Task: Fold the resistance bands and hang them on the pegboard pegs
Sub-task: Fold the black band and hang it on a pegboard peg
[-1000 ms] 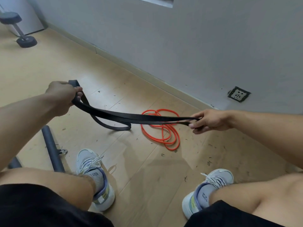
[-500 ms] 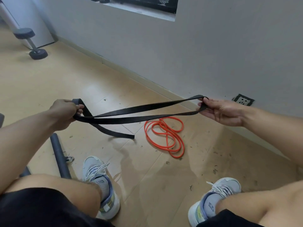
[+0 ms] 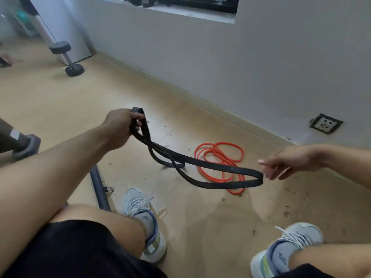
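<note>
The wooden floor (image 3: 50,101) ran up to a pale skirting along the grey wall. An orange resistance band (image 3: 219,163) lay in loose coils near that wall edge. A dumbbell (image 3: 68,59) stood tilted in the far left corner, one head on the boards. A dark bar (image 3: 99,189) lay near the left shoe (image 3: 144,219); the right shoe (image 3: 287,249) rested apart. Dark specks littered the boards.
</note>
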Motion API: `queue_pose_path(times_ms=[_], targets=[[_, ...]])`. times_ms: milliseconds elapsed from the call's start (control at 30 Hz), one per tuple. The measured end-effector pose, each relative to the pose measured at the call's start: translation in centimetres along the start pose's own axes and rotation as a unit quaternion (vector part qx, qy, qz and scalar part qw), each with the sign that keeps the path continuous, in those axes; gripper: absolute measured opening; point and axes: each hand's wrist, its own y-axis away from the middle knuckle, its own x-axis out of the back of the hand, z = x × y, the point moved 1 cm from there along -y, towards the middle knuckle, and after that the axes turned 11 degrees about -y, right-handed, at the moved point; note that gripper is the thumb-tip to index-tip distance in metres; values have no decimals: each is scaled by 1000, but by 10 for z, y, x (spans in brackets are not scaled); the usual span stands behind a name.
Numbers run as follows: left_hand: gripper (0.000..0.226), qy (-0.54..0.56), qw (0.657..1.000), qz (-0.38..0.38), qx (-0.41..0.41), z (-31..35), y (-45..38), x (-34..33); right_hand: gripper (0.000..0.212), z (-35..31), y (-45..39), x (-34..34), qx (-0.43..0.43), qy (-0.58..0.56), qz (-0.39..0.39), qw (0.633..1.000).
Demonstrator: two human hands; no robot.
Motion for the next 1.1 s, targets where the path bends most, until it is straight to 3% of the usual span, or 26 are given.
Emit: queue_pose_path(times_ms=[100, 233, 333, 433, 567, 667, 733, 867, 1000, 1100], targets=[[9, -13, 996, -67, -52, 13, 18, -22, 26, 8, -16, -14, -37, 219, 4, 975], [18, -61, 983, -132, -108, 22, 37, -42, 20, -19, -23, -27, 94, 319, 36, 942], [18, -104, 972, -147, -152, 28, 46, -51, 12, -60, -8, -41, 246, 200, 156, 935], [20, -142, 960, -148, -188, 33, 52, -53, 33, -98, 13, -54, 346, 77, 232, 906], [18, -166, 950, -138, -226, 44, 63, -56, 71, -132, 37, -71, 385, 57, 212, 897], [16, -169, 942, -141, -251, 53, 75, -64, 83, -141, 44, -81, 405, 64, 211, 887], [16, -166, 940, -151, -257, 56, 83, -69, 73, -141, 45, -85, 408, 52, 206, 888], [14, -131, 944, -174, -249, 60, 92, -76, 28, -133, 45, -82, 411, -36, 156, 898], [18, -115, 939, -197, -257, 61, 97, -82, 37, -125, 51, -73, 395, -76, 140, 905], [22, -113, 936, -202, -264, 62, 96, -86, 32, -122, 55, -68, 402, -91, 134, 901]])
